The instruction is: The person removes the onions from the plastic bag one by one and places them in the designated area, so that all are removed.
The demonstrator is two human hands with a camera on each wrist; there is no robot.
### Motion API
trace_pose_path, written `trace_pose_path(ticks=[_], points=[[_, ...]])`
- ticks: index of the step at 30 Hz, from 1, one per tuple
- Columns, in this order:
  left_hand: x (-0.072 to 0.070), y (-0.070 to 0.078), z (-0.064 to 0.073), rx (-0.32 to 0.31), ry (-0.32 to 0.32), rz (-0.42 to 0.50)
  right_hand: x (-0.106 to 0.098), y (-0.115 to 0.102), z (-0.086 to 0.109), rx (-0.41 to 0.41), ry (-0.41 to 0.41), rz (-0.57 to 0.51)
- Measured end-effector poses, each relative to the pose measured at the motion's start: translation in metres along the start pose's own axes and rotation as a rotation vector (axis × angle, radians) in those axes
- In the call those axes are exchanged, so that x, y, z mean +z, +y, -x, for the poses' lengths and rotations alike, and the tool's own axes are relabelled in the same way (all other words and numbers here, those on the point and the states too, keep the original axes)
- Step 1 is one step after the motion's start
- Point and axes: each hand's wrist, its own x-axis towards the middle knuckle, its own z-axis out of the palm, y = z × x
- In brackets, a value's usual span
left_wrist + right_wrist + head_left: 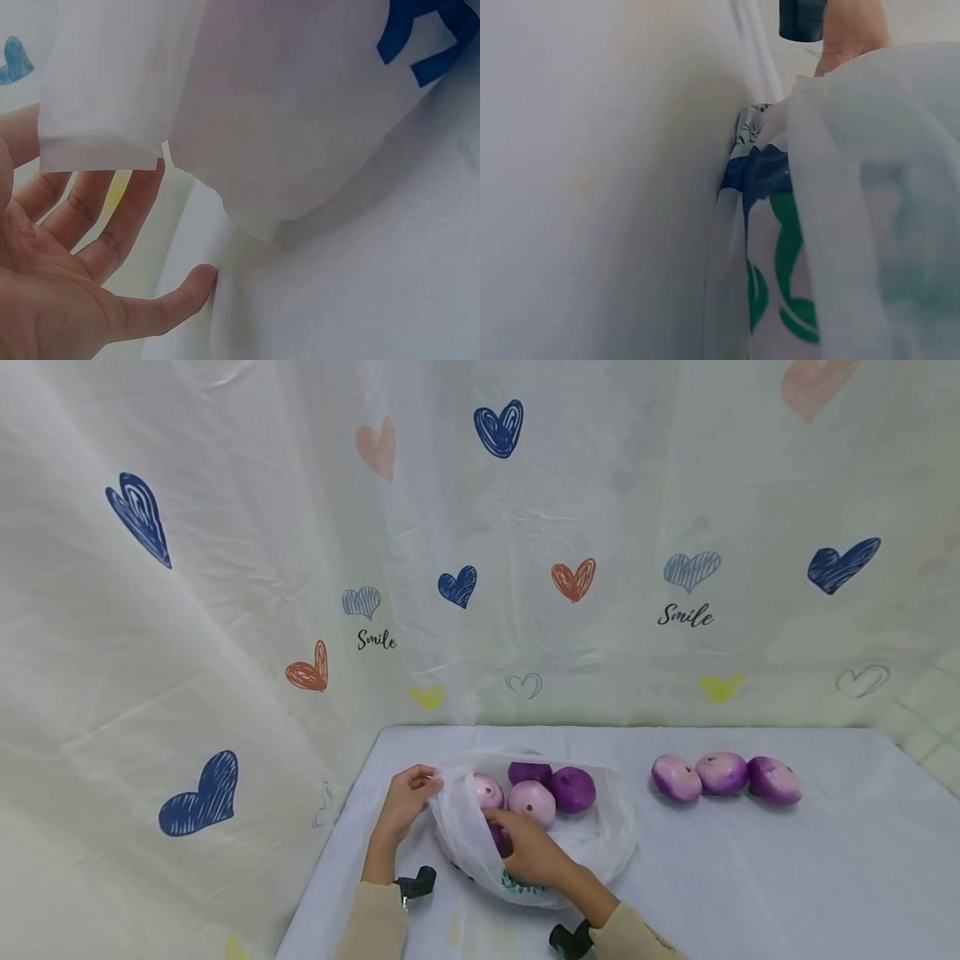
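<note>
A person's left hand (pixel 405 802) pinches the rim of a white plastic bag (pixel 615 835) at lower center, while the right hand (pixel 536 852), reaching inside, grips a dark purple onion (pixel 497 837) near four others (pixel 532 803). The left-wrist view shows the lowest digit (pixel 161 311) spread apart; the right-wrist view brings blue-and-green print (pixel 784 247) close. Room remains at lower right, where white tabletop (pixel 750 885) stretches before three onions (pixel 722 773) near its far edge.

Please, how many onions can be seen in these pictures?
8 visible: three onions on the table, right of the bag; four onions inside it; another onion inside, partly covered by the right hand. Others may be hidden.
</note>
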Motion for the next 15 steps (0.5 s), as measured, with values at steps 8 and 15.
trace_pose_path(ticks=[8, 15], points=[[0.0, 0.002, 0.0, -0.011, 0.006, -0.002, -0.018, 0.001, 0.014, 0.036, 0.035, 0.009], [0.0, 0.001, 0.0, -0.01, 0.006, -0.005, -0.04, 0.003, 0.024, 0.043, 0.076, -0.015]])
